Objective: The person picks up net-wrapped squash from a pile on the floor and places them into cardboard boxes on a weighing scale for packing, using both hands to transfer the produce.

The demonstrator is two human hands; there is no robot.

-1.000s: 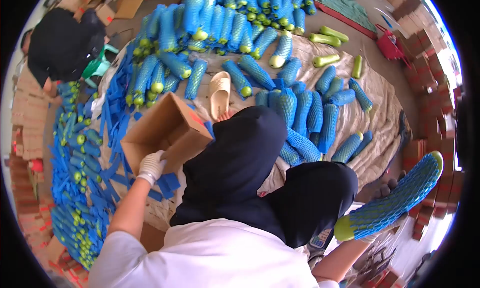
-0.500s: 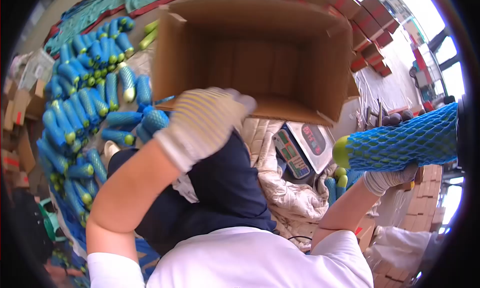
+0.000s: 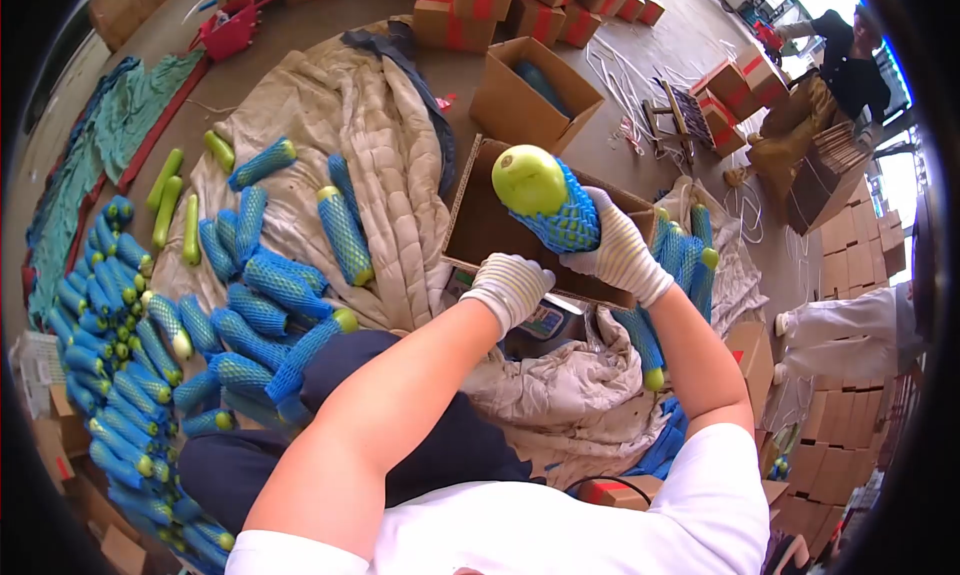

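A green gourd in blue foam netting [image 3: 545, 197] is gripped by my right hand [image 3: 622, 247], which wears a striped glove. Its bare green end points up and left, over an open cardboard box [image 3: 480, 210]. My left hand [image 3: 512, 287], gloved too, is at the near edge of the box with its fingers curled; whether they hold the box edge is hard to make out. Part of a scale [image 3: 545, 320] shows beneath the box. Netted gourds [image 3: 285, 280] lie in a heap to the left of my legs.
A second open box [image 3: 530, 90] stands beyond the first. Bare green gourds [image 3: 168, 210] lie at the left, near a cream quilt [image 3: 350, 125]. More netted gourds [image 3: 690, 260] are on the right. Two other people [image 3: 845, 70] [image 3: 850, 330] stand at the right, near stacked boxes [image 3: 840, 415].
The netted gourd has moved from the far right to over the box in my right hand. The box sits lower and farther from my face. My left hand has shifted right and down.
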